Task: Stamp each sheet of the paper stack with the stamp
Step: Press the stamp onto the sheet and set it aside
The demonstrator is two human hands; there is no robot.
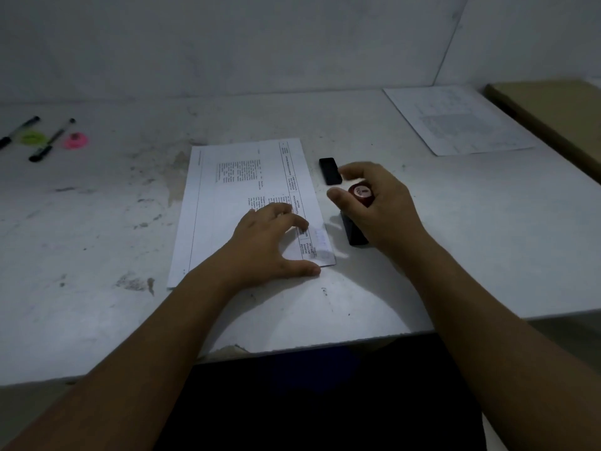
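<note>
A stack of printed sheets (234, 203) lies on the white table in front of me, and a faint stamp mark shows near its near right corner. My left hand (270, 245) rests on that corner with its fingers spread and the thumb at the paper's edge. To the right of the stack, my right hand (377, 203) grips the stamp (361, 193) by its dark red round handle. The stamp's black base (354, 232) sits on the table beside the paper. A small black rectangular cap or pad (330, 170) lies just beyond my right hand.
A single printed sheet (455, 120) lies at the far right, next to a brown cardboard piece (553, 115). Two black pens (52, 139), a green disc (32, 138) and a pink disc (75, 140) sit at the far left. A grey wall (227, 43) backs the table (97, 222).
</note>
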